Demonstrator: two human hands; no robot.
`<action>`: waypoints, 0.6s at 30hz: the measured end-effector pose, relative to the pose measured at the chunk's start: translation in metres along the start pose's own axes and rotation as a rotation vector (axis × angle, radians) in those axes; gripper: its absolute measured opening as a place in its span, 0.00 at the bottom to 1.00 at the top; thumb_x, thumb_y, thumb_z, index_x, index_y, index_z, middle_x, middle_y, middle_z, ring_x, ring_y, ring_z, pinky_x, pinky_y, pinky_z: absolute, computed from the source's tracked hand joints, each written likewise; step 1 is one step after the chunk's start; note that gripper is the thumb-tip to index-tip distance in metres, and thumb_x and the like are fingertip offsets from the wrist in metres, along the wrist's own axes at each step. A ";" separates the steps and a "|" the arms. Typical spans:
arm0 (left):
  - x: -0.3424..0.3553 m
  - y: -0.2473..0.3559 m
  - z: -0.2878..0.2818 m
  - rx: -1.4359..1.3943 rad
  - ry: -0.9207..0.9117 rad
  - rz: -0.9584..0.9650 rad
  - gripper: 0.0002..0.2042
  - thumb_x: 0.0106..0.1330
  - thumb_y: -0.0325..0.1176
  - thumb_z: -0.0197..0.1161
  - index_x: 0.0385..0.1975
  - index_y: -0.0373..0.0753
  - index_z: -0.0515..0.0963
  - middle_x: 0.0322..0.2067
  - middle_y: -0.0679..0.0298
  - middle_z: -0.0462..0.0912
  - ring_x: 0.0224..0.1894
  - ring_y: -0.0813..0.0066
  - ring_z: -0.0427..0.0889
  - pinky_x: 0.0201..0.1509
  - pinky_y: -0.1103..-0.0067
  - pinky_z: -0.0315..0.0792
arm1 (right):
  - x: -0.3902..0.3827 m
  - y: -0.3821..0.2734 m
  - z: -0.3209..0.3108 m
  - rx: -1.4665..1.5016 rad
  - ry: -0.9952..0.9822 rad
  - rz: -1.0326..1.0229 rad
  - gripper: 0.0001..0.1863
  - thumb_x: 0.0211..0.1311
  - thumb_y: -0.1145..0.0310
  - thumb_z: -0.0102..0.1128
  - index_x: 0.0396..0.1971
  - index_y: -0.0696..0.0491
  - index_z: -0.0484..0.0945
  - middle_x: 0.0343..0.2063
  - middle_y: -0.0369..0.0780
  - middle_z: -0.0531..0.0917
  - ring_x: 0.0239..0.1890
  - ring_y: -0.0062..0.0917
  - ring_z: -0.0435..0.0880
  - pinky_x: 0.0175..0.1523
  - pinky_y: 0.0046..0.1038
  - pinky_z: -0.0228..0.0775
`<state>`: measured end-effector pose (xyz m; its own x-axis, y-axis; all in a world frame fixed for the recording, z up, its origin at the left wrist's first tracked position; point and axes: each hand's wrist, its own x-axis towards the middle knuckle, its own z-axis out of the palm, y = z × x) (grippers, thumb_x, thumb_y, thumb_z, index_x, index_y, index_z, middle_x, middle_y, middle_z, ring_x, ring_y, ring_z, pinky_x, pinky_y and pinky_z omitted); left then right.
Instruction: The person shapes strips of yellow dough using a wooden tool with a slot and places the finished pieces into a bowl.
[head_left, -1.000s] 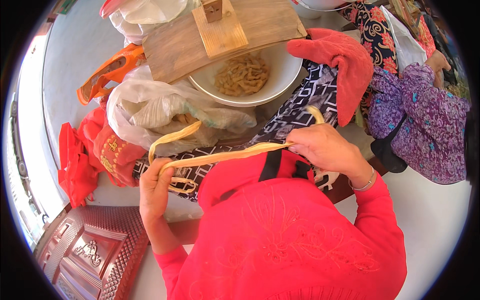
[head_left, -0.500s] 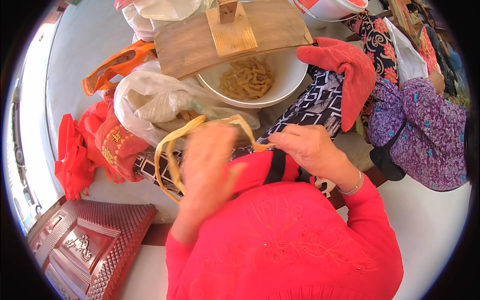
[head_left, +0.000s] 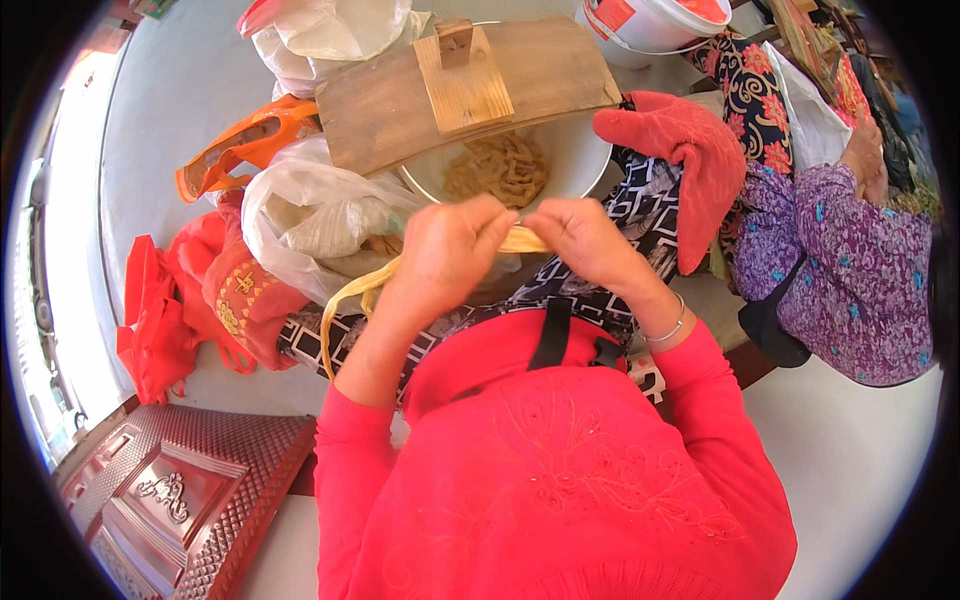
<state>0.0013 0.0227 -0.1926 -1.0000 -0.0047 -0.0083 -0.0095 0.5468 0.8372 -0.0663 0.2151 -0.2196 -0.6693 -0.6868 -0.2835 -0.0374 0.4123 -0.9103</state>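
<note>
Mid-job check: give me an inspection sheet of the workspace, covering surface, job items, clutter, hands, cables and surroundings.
Surface: board lying across the basin.
Job items: yellowish strip between the hands, part of it trailing left of the left forearm; brown pieces in the basin.
Clutter: clear bag, orange bag and red bag to the left; red cloth right of the basin.
Hands: left hand and right hand close together, fingers closed on the strip.
Cables: nothing seen.
Surroundings: bucket at upper right; another person's purple sleeve at right; dark red panel at lower left.
</note>
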 end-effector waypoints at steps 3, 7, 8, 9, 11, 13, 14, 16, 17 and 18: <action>0.031 -0.025 -0.006 -0.106 -0.004 -0.088 0.12 0.66 0.33 0.59 0.24 0.31 0.75 0.15 0.66 0.68 0.20 0.85 0.66 0.24 0.80 0.63 | -0.005 -0.036 0.005 0.363 -0.340 0.116 0.12 0.64 0.66 0.52 0.33 0.57 0.83 0.15 0.30 0.73 0.17 0.11 0.65 0.23 0.18 0.59; 0.032 -0.006 0.003 -0.872 -0.068 -0.293 0.15 0.71 0.39 0.52 0.30 0.34 0.77 0.15 0.74 0.65 0.18 0.88 0.60 0.21 0.86 0.55 | 0.012 -0.053 0.001 0.835 -0.098 -0.061 0.12 0.67 0.73 0.48 0.40 0.56 0.82 0.18 0.30 0.76 0.17 0.09 0.66 0.23 0.15 0.58; 0.030 -0.005 0.002 -0.990 -0.114 -0.282 0.13 0.71 0.38 0.51 0.43 0.34 0.74 0.16 0.74 0.63 0.17 0.88 0.55 0.20 0.87 0.53 | 0.021 -0.053 -0.001 0.749 0.054 -0.139 0.12 0.67 0.75 0.47 0.42 0.56 0.81 0.20 0.31 0.79 0.17 0.09 0.65 0.23 0.13 0.57; 0.030 -0.001 0.004 -1.065 -0.118 -0.301 0.12 0.70 0.37 0.51 0.44 0.35 0.73 0.18 0.73 0.64 0.17 0.88 0.56 0.20 0.87 0.53 | 0.034 -0.042 0.000 0.592 0.172 -0.172 0.11 0.67 0.74 0.50 0.43 0.57 0.81 0.22 0.33 0.81 0.19 0.10 0.69 0.25 0.14 0.62; 0.035 0.013 0.005 -1.213 -0.140 -0.347 0.11 0.69 0.35 0.51 0.46 0.37 0.71 0.20 0.73 0.66 0.18 0.88 0.58 0.20 0.87 0.53 | 0.045 -0.040 0.010 0.408 0.430 -0.291 0.10 0.67 0.73 0.52 0.44 0.56 0.81 0.22 0.34 0.82 0.22 0.12 0.75 0.27 0.17 0.67; 0.038 0.007 0.008 -1.191 -0.158 -0.356 0.12 0.68 0.33 0.53 0.48 0.37 0.68 0.21 0.71 0.66 0.17 0.88 0.58 0.19 0.88 0.54 | 0.050 -0.036 0.010 0.189 0.501 -0.286 0.11 0.64 0.73 0.55 0.44 0.53 0.81 0.23 0.36 0.83 0.24 0.16 0.79 0.29 0.20 0.70; 0.039 0.006 0.011 -1.141 -0.144 -0.361 0.13 0.68 0.33 0.54 0.49 0.36 0.68 0.21 0.71 0.67 0.16 0.88 0.58 0.19 0.88 0.55 | 0.052 -0.034 0.010 0.079 0.535 -0.282 0.11 0.63 0.73 0.56 0.45 0.52 0.81 0.24 0.37 0.83 0.25 0.19 0.81 0.29 0.22 0.72; 0.042 0.003 0.015 -1.110 -0.146 -0.375 0.12 0.67 0.33 0.56 0.47 0.36 0.68 0.20 0.71 0.67 0.16 0.88 0.59 0.19 0.88 0.56 | 0.055 -0.028 0.006 -0.133 0.604 -0.330 0.11 0.59 0.73 0.58 0.43 0.51 0.82 0.25 0.39 0.82 0.25 0.25 0.82 0.29 0.24 0.72; 0.042 -0.004 0.019 -1.129 -0.158 -0.387 0.10 0.67 0.33 0.56 0.44 0.36 0.70 0.20 0.71 0.68 0.16 0.88 0.60 0.19 0.88 0.57 | 0.055 -0.025 0.004 -0.240 0.637 -0.353 0.12 0.57 0.73 0.59 0.41 0.50 0.82 0.26 0.40 0.82 0.26 0.29 0.83 0.30 0.26 0.73; 0.042 -0.010 0.022 -1.148 -0.167 -0.400 0.08 0.67 0.33 0.56 0.41 0.37 0.71 0.19 0.71 0.68 0.16 0.88 0.61 0.18 0.88 0.58 | 0.057 -0.021 0.004 -0.256 0.645 -0.374 0.10 0.56 0.72 0.60 0.39 0.50 0.82 0.26 0.40 0.81 0.25 0.31 0.82 0.29 0.27 0.73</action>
<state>-0.0406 0.0357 -0.2133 -0.9149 0.1505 -0.3745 -0.3951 -0.5236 0.7548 -0.1005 0.1652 -0.2178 -0.8739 -0.3565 0.3305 -0.4626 0.4008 -0.7908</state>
